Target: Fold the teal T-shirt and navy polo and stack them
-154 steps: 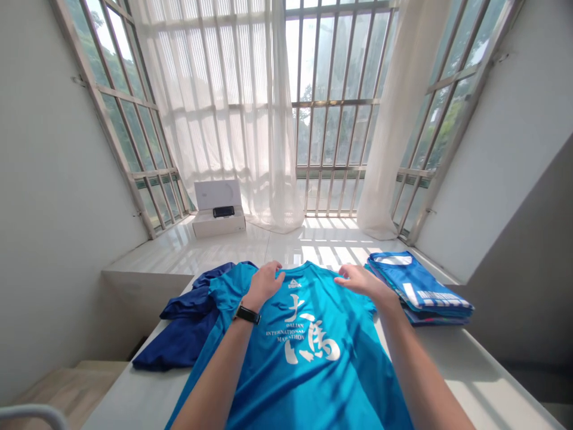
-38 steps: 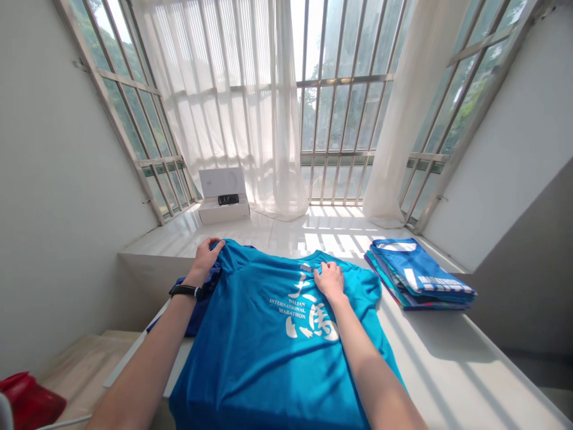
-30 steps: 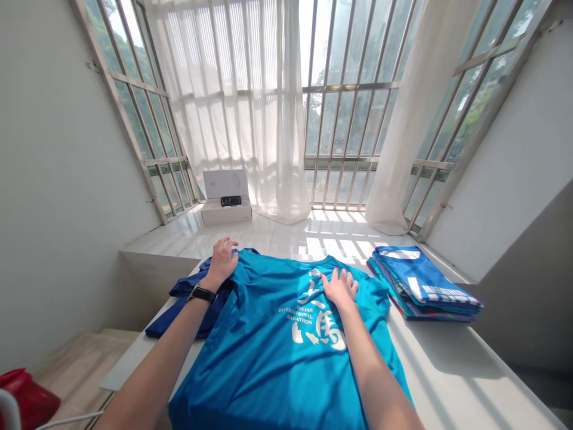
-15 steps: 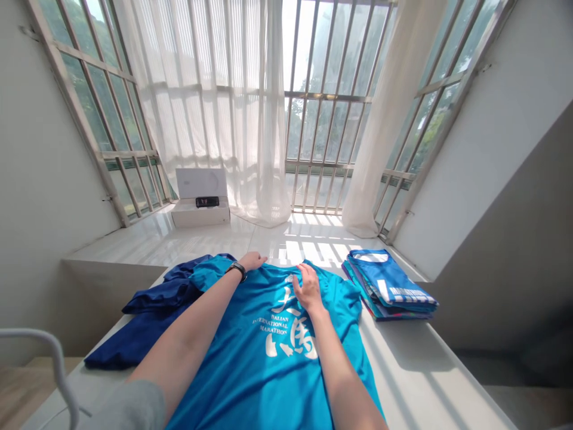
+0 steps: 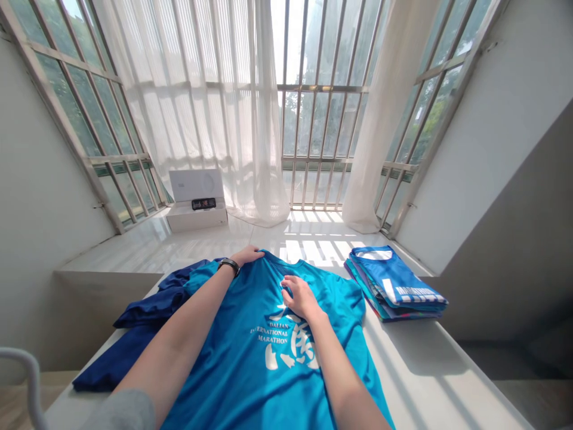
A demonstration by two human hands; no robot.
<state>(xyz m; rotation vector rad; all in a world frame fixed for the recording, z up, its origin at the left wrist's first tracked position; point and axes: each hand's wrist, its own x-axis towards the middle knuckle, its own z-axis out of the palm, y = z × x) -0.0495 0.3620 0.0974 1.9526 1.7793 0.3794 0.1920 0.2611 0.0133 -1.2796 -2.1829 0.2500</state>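
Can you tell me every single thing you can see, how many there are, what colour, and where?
Shirt: one, teal with white print, spread on the table
Dark clothes: count unclear, navy, left side of table
Folded stack: one, blue on top, right side of table
Table: one, white, under the clothes
Ledge: one, white, behind the table
Box: one, white, open, on the ledge
Gadget: one, black, at the box
Curtains: two, white, at the back
Window bars: many, grey, back and both sides
Walls: two, whitish, left and right
Tube: one, white, bottom left
Band: one, dark, left wrist
Sleeve: one, grey, left arm
Left hand: one, bare, at the shirt's neckline
Right hand: one, bare, over the shirt's print
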